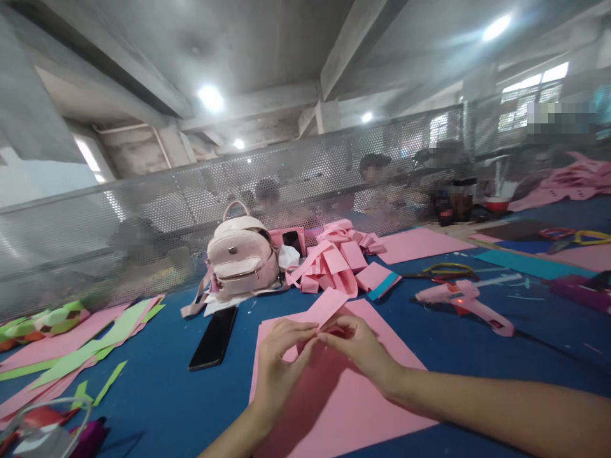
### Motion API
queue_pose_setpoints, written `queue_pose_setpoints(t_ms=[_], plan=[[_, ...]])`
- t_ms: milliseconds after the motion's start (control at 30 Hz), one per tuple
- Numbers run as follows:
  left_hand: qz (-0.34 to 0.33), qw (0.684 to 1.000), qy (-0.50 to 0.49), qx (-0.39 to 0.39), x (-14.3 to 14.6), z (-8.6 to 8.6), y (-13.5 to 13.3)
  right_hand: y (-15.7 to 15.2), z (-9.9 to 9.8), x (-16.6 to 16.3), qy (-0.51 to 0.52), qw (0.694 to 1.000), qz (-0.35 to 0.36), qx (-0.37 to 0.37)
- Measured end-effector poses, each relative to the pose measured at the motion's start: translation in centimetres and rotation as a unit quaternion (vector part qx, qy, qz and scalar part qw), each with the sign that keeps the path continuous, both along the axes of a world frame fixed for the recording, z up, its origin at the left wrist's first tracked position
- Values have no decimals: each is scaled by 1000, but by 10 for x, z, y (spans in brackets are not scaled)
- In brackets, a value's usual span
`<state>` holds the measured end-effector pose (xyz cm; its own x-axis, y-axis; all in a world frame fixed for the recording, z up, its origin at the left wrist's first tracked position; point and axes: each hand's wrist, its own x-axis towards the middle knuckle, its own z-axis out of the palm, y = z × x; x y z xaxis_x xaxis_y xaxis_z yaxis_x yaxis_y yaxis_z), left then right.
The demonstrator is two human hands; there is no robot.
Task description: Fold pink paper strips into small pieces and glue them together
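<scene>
My left hand (286, 350) and my right hand (360, 346) meet over a large pink sheet (348, 407) on the blue table. Between them they pinch a pink strip (328, 305) of paper or foam, whose free end points up and away from me. My fingers are closed on its near end, and part of it is hidden behind them. Just beyond lies a heap of folded pink strips (334, 261), with a pink piece banded in blue (379, 280) beside it. A pink glue gun (465, 302) with a lit orange light rests to the right.
A black phone (213, 337) and a pale pink backpack (243, 254) stand left of centre. Green strips (95, 350) lie at far left. Yellow-handled scissors (446, 272) and a teal sheet (529, 262) are on the right. A perforated metal partition (191, 210) borders the table; people sit behind it.
</scene>
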<state>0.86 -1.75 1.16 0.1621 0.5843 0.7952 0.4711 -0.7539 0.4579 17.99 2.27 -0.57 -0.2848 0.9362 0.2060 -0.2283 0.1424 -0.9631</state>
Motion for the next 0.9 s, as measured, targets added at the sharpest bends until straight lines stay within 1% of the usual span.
queue_pose_setpoints(t_ms=[100,267,500,633,900], plan=[[0,1000,-2,-2,-1,-2,-1,-2,-3,1,-4,1000,22,6],[5,1000,-3,1,0,-5,-1,-4,-4,1,-1,999,33,-25],[7,1000,-10,-8,2,-8,1,0,-8,-1,17,998,54,-15],[14,999,-20,-20,3,-7,1,-1,-8,0,4,998,58,-9],[20,999,-24,-17,3,-6,-1,-1,-10,0,-25,998,58,-8]])
